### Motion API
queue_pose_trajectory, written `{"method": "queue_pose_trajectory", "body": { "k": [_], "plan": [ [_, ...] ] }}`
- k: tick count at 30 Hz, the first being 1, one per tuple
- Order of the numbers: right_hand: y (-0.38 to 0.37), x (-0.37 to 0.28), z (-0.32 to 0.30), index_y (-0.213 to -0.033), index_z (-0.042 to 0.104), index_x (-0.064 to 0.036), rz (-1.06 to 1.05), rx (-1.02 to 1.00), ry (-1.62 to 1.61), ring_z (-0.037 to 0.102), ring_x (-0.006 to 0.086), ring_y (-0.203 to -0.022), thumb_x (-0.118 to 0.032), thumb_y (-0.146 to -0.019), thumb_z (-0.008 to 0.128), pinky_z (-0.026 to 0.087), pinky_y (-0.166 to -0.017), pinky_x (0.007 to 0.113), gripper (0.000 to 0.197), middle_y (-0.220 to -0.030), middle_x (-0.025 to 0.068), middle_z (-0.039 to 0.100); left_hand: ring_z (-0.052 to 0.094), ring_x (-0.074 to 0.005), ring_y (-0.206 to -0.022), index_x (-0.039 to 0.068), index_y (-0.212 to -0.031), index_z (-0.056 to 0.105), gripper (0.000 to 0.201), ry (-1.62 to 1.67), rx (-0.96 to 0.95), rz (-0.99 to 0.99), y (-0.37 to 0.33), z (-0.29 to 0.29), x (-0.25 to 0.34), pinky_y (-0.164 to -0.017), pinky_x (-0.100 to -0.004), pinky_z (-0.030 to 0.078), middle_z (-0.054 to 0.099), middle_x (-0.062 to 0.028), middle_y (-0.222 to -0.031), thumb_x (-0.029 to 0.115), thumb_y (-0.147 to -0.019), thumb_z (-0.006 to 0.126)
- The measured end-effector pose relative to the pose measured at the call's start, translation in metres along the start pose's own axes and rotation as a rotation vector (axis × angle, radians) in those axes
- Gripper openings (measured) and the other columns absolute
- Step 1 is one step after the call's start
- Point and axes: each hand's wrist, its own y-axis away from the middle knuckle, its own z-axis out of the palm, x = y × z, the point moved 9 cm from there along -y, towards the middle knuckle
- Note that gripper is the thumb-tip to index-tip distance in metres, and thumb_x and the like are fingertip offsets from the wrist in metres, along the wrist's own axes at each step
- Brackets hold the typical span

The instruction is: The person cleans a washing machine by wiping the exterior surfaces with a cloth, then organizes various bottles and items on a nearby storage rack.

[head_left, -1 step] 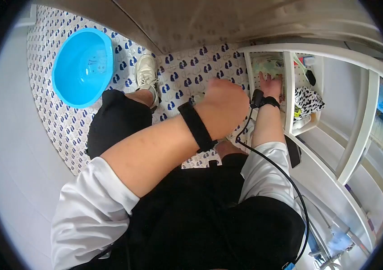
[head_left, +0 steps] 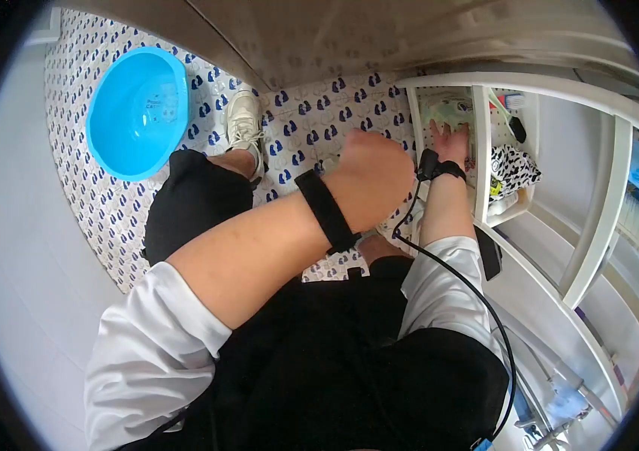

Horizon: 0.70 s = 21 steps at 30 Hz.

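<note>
My right hand [head_left: 451, 143] reaches down into a white basket [head_left: 413, 120] in the shelf unit at the right. Its fingers are spread, their tips at a crumpled pale green, see-through plastic bag [head_left: 449, 111]; whether they press on it is not clear. In the middle, my left hand [head_left: 376, 180] is bent down at the wrist and curled like a fist, close to the basket's left side. The back of that hand covers its fingers, so anything in them is hidden. Black straps circle both wrists, and a small black device sits at the right one.
A blue basin [head_left: 139, 113] stands on the patterned floor at the far left. Beside the first basket, another holds a black-and-white spotted cloth [head_left: 513, 167] and a brush [head_left: 515, 101]. A brown panel [head_left: 410, 37] spans the far side. A black cable [head_left: 477, 289] runs from my right wrist.
</note>
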Motion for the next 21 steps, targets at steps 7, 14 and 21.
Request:
{"method": "queue_pose_trajectory", "body": {
  "k": [7,14,21],
  "plan": [
    [0.017,-0.075,0.1,-0.162,0.022,-0.0051,0.418,0.183,-0.861,0.043,0.0302,-0.14,-0.029,-0.105,0.057,0.044,-0.114,0.045,0.071,-0.152,0.0137,0.045,0.073,-0.0312,-0.083,0.005,-0.086,0.075,0.012,-0.07,0.025,-0.074,0.005,0.014,-0.015,-0.074,-0.0442,0.056,0.073,-0.0124,-0.087,0.012,-0.083,0.065],
    [-0.003,-0.072,0.105,-0.159,0.032,-0.0034,0.391,0.268,-0.802,0.046,0.037,-0.141,-0.032,-0.1,0.064,0.047,-0.11,0.042,0.072,-0.155,0.0199,0.047,0.073,-0.0309,-0.084,0.005,-0.087,0.076,0.013,-0.032,-0.099,-0.129,-0.007,0.024,-0.012,-0.076,-0.0442,0.055,0.075,-0.0143,-0.09,0.013,-0.083,0.066],
    [-0.007,-0.058,0.08,-0.155,0.042,-0.0054,0.184,-0.194,0.101,0.046,0.0296,-0.14,-0.018,-0.098,0.067,0.049,-0.106,0.041,0.064,-0.153,0.0155,0.046,0.072,-0.0307,-0.09,0.005,-0.087,0.074,0.012,-0.027,-0.127,-0.052,-0.008,0.023,0.004,-0.079,-0.0432,0.054,0.073,-0.0115,-0.09,0.011,-0.085,0.064]
  ]
}}
